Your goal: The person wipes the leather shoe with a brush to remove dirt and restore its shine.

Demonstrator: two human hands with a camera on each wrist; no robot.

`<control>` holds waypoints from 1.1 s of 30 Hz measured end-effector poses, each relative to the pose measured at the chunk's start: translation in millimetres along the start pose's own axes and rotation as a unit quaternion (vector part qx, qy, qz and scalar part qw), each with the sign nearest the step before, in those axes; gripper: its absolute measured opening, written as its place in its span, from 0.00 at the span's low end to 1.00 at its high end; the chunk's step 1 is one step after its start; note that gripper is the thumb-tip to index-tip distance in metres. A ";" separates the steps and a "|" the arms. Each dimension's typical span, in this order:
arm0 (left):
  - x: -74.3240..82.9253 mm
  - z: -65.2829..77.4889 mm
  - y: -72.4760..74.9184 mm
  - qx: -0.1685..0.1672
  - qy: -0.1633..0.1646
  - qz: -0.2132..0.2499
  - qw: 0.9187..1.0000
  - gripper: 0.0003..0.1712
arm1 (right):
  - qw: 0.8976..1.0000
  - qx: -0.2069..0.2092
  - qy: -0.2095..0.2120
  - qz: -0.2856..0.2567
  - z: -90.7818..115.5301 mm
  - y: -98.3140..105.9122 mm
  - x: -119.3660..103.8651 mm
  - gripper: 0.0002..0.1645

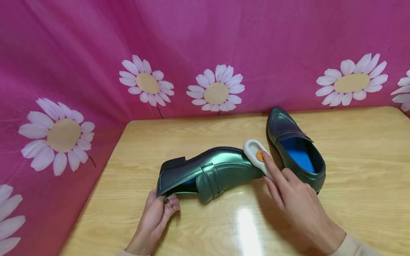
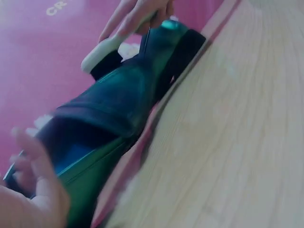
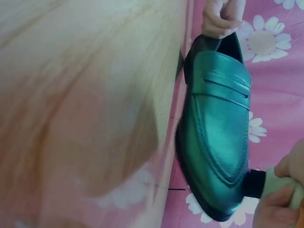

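A shiny green loafer [image 1: 224, 165] is tilted on its side above the table, toe to the right. My left hand [image 1: 157, 213] grips it at the heel opening, thumb outside and fingers curled at the rim. In my right hand [image 1: 296, 201] is a white-handled brush [image 1: 253, 147] with an orange button, the index finger lying on that button. Dark bristles [image 3: 254, 184] show under the handle in the right wrist view, right at the side of the loafer's toe. The left wrist view shows the blue lining inside the shoe.
A second dark loafer [image 1: 296, 149] with a blue insole stands upright on the wooden table [image 1: 362, 160], just beyond my right hand. Behind the table hangs a pink cloth [image 1: 272, 42] printed with white daisies, which also covers the left side.
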State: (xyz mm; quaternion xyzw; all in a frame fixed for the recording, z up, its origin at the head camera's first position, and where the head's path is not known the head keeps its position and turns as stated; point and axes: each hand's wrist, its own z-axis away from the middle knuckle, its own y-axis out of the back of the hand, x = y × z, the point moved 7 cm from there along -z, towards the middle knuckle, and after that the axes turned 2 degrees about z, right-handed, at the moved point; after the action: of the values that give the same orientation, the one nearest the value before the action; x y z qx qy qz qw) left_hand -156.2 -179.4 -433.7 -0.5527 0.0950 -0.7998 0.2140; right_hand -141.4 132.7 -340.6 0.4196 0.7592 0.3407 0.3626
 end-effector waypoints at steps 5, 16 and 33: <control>3.1 -8.3 0.2 0.009 -0.042 0.013 0.999 0.09 | 0.998 -0.040 -0.039 0.005 -2.3 -10.2 3.5 0.46; -3.3 -11.5 7.7 0.022 -0.026 -0.139 0.990 0.06 | 0.994 -0.069 -0.072 -0.048 -1.4 -33.7 2.0 0.48; -5.2 3.5 -3.2 -0.046 0.005 -0.139 0.989 0.13 | 0.988 -0.095 -0.022 -0.123 -14.2 -52.8 -35.7 0.50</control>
State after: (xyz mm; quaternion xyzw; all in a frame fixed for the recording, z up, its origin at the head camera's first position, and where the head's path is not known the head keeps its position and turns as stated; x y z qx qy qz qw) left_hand -152.2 -173.9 -435.5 -0.5656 0.0554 -0.8194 0.0747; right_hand -160.1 76.2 -367.4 0.2944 0.7611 0.3544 0.4567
